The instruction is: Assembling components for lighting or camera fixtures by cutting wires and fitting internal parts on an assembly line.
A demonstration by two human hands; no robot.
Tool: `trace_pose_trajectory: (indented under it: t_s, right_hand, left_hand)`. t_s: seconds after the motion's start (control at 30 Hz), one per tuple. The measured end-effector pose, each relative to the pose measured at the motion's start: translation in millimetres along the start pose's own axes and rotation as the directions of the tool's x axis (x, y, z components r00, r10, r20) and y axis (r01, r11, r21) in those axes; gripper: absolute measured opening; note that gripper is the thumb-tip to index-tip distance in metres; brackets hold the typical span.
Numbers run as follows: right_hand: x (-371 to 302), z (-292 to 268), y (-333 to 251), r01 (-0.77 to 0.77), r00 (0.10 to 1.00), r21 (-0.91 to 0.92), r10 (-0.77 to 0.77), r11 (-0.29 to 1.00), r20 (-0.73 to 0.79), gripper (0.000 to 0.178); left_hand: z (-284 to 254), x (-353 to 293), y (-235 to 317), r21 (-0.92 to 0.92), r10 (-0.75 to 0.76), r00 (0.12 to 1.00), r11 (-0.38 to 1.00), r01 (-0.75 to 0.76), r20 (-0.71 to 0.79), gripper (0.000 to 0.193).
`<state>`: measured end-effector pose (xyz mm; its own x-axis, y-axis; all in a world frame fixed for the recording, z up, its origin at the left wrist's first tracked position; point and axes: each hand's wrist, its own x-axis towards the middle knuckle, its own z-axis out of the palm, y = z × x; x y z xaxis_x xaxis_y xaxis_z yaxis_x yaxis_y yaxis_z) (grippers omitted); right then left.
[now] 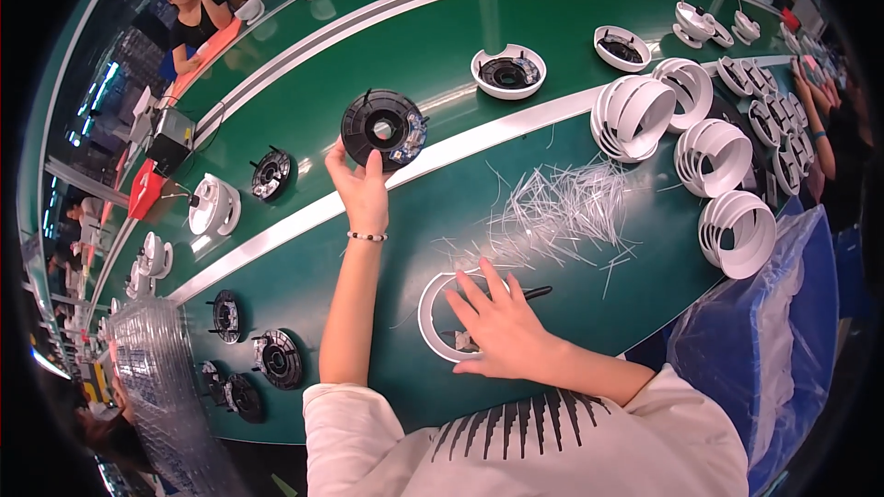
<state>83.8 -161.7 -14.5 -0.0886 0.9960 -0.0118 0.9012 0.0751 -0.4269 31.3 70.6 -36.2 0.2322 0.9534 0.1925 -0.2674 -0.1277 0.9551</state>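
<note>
My left hand point(362, 186) is raised and closed on the lower edge of a black round plastic base point(362, 133). The base has a hole in its middle and a circuit board on its right side. My right hand point(506, 329) is spread over a white plastic ring point(426, 308) lying on the green bench. Its fingers are stretched apart, and it hides the ring's right part. From beyond these fingers sticks out a black handle point(538, 293); the rest of that tool is hidden. A small pale piece point(463, 340) shows inside the ring.
Cut white strips point(566, 212) lie heaped beyond my right hand. Nested white rings point(635, 115) stand at the right, near a plastic-lined blue bin point(746, 350). More black bases point(278, 359) lie left. A moving-line-like green strip point(424, 46) carries white housings point(508, 72). A person point(195, 23) sits far left.
</note>
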Motion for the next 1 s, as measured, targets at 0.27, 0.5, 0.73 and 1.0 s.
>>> trace_pose_trajectory:
  t_s: [0.27,0.5,0.73,1.0]
  right_hand:
    - [2.3,-38.1,17.6,0.342,0.921,0.202,-0.37,0.918,0.122,0.085]
    - [-5.0,-41.3,20.1,0.285,0.895,0.117,-0.308,0.951,0.321,0.096]
    - [-16.2,-24.9,-5.8,-0.022,0.984,-0.053,0.031,0.998,0.173,0.103]
    - [-4.4,-48.3,52.2,0.278,0.816,0.829,0.337,0.485,-0.47,0.104]
  left_hand:
    - [-1.1,-2.8,3.8,-0.09,0.071,0.997,0.993,-0.07,0.004,0.043]
    - [1.3,-7.0,1.3,-0.125,0.067,0.998,0.99,-0.065,0.009,0.042]
    - [12.3,-14.4,-2.9,-0.161,0.104,0.994,0.981,-0.105,-0.019,0.04]
    - [26.9,-54.4,-6.9,-0.132,0.087,0.992,0.988,-0.074,0.095,0.043]
